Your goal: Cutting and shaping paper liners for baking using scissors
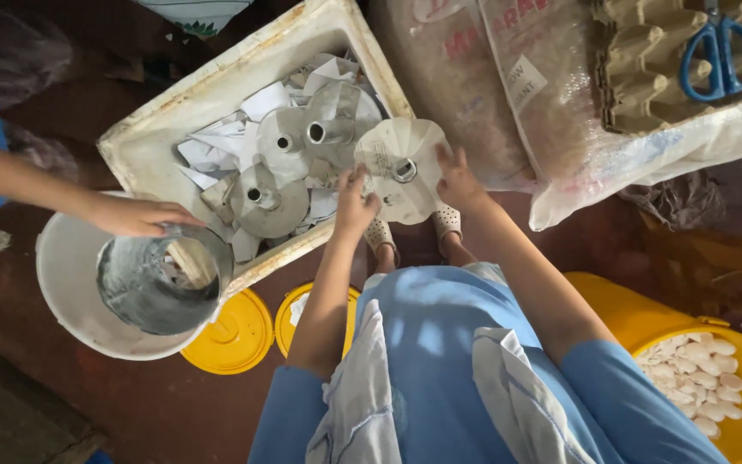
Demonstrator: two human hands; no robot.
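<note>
While seen from above, a white paper-wrapped disc with a metal hub (403,169) is held level over the feet, just beside a foam box (152,137), its rim pinched between the left hand (354,204) and right hand (457,180) for turning; a co-worker's hand (135,215) grips a grey can (161,279).

Both forearms reach forward toward twelve o'clock, nearly parallel, the left hand (354,204) with fingers curled closed at eleven o'clock and the right hand (459,182) likewise pinching at one o'clock.
</note>
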